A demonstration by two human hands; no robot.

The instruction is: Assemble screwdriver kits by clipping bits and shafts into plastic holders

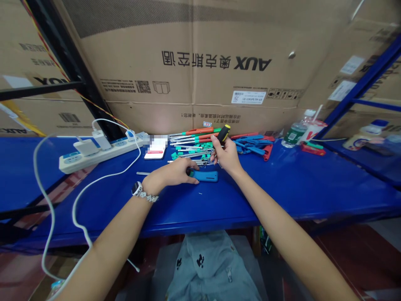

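My left hand (180, 170) is closed around a tool with a blue plastic handle (206, 176), which lies low over the blue table. A thin metal rod (143, 173) sticks out to the left of this hand, in line with the handle. In my right hand (228, 155) is a screwdriver with a black and yellow handle (224, 133), held handle up and tilted. Its tip is hard to make out among the small parts beneath. Behind both hands lies a pile of metal rods with green ends (191, 148), and orange-and-green handles (200, 133) lie at its back.
Blue and red plastic handles (253, 144) lie right of the pile. A phone (156, 148) and a white power strip (103, 152) with plugs and cables are at the left. A bottle (293, 134) and a drink cup (311, 128) stand right. A large cardboard box (203, 83) walls the back.
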